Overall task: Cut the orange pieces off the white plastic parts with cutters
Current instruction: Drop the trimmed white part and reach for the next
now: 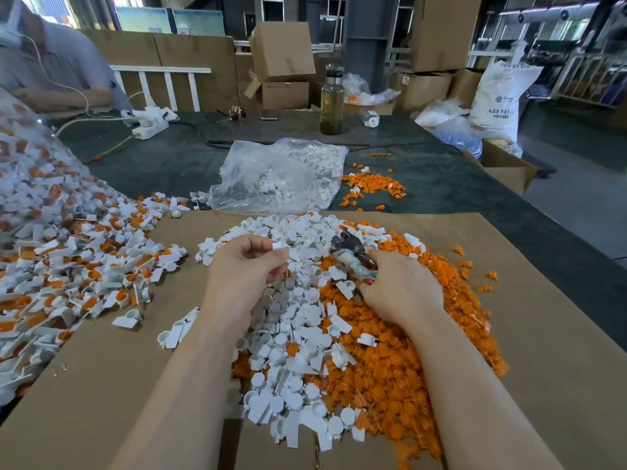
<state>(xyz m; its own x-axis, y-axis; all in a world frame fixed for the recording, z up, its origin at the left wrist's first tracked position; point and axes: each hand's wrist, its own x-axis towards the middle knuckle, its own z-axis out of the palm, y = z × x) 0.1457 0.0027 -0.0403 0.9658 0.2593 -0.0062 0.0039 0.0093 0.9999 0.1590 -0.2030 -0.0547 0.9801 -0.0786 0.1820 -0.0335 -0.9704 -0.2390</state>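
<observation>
A small white plastic part (281,246) sits pinched at the fingertips of the left hand (246,266), held up over the middle of the heap and jutting rightward toward the cutters (353,254). No orange shows on it from here, though most of it may be hidden by the fingers. The right hand (400,286) grips the cutters by their handles, head pointing up and left at the part, a short gap between them; the jaws seem slightly parted, hard to tell. The right hand is the nearer one to close that gap.

Below the hands lie trimmed white parts (298,334) and a spread of cut orange pieces (407,361) on a cardboard sheet (101,401). To the left, well apart, uncut parts (68,259) spill from a bag. A clear plastic bag (278,174) lies farther back on the table (441,188). Nothing stands between cutters and part.
</observation>
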